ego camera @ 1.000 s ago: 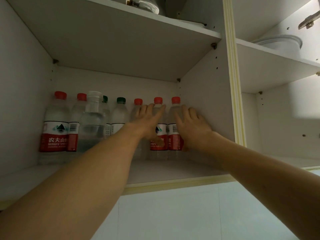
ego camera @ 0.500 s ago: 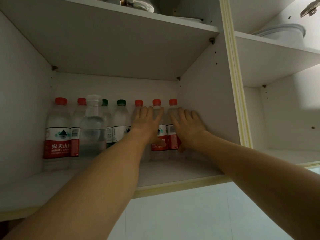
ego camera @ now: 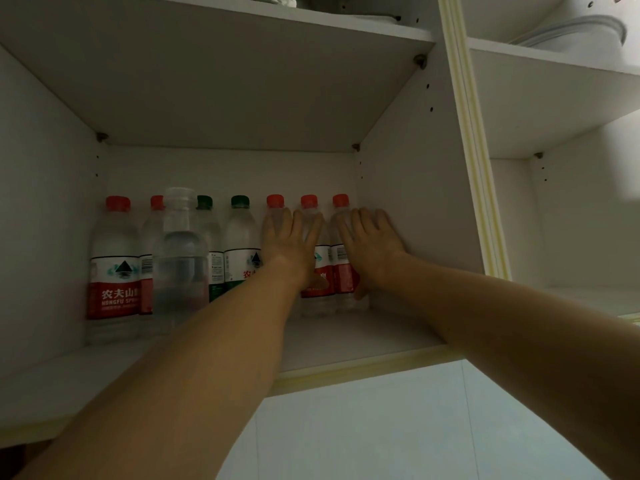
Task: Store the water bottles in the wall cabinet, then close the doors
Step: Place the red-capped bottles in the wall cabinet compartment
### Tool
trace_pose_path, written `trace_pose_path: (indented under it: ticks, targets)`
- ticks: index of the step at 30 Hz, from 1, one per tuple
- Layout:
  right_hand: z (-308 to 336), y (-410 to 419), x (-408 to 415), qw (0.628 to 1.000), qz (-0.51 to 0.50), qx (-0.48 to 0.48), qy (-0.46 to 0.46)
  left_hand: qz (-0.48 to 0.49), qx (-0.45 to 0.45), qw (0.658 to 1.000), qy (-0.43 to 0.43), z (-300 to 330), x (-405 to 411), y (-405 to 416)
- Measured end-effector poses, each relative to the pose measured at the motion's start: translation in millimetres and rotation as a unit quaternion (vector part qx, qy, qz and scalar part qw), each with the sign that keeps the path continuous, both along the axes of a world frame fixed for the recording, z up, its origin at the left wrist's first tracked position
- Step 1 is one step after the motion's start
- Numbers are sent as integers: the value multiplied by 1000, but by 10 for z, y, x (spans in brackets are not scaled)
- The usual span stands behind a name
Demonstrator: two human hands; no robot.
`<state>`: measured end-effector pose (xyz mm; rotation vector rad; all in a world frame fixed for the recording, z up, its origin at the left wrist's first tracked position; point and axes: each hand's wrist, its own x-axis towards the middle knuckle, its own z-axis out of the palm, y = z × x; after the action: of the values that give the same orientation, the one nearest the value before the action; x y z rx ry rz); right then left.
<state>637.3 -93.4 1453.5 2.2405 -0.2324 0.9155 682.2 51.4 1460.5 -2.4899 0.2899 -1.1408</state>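
While both hands lie flat against the right end of the bottle row, the step in hand looks like squaring the last bottles up toward the back wall of the wall cabinet. The left hand has its fingers straight and spread over the shoulders of two red-capped bottles; the right hand presses the same way, fingers extended, on the red-capped bottle nearest the cabinet's right side wall. Neither hand grips anything, and a narrow gap separates them.

To do this well, I would push low and evenly with the palms rather than at the necks, since tall, light bottles tip easily, and ease off once the row stands straight. The clear-capped bottle stands forward of the row, toward the cabinet's open front; it may want nudging back so the doors clear it.

By my count there are eight bottles on the lower shelf: five with red caps, two with green caps, one with a clear cap. All are upright, running from the cabinet's left side wall to its right. Behind the row I cannot tell whether more are hidden.

No door leaf is visible, so closing remains to be done. A white dish sits on an upper shelf right of the cabinet's divider.
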Motion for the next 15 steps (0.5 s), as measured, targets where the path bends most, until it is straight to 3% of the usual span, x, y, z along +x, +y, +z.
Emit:
trace_pose_path:
  ticks: [5,9,12,15]
  targets:
    - [-44,2,-12,1000,-3,5,1,-31,-2,999,-15,-24,-24,31]
    - [-93,30,-79,999,27,34,-1,-139,-25,990,-17,-38,-68,141]
    - [-155,32,-230,987,126,93,-28,-263,-146,951,67,40,-197,296]
    - [-173,62,-495,931,259,257,-6,-334,-301,888,97,75,-443,437]
